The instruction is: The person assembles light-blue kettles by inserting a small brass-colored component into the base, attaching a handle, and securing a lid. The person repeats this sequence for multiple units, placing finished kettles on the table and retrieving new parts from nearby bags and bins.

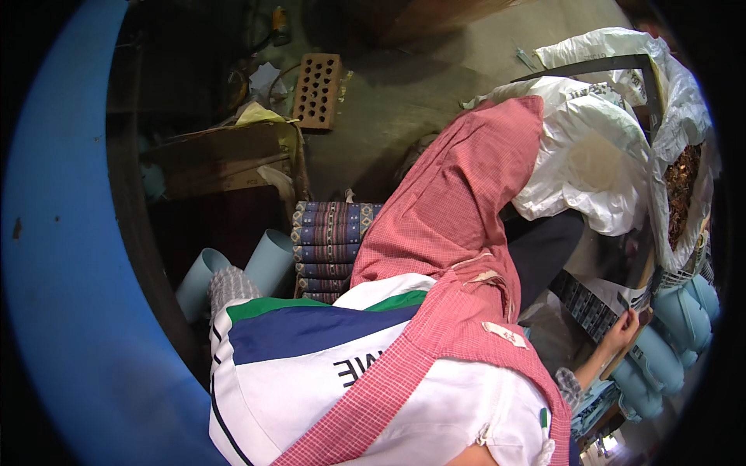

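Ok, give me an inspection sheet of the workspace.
Surface: dimly lit grey floor
Job's things: light-blue curved pieces beside the right hand; two light-blue tube-shaped pieces by the grey checked left sleeve
Clutter: brown brick with holes; crumpled white plastic bag; brown shredded scraps
Hands: right hand beside a black-and-white printed sheet, grip unclear; left hand hidden
Cables: nothing clearly seen
Surroundings: large blue panel; stack of dark-blue patterned bundles
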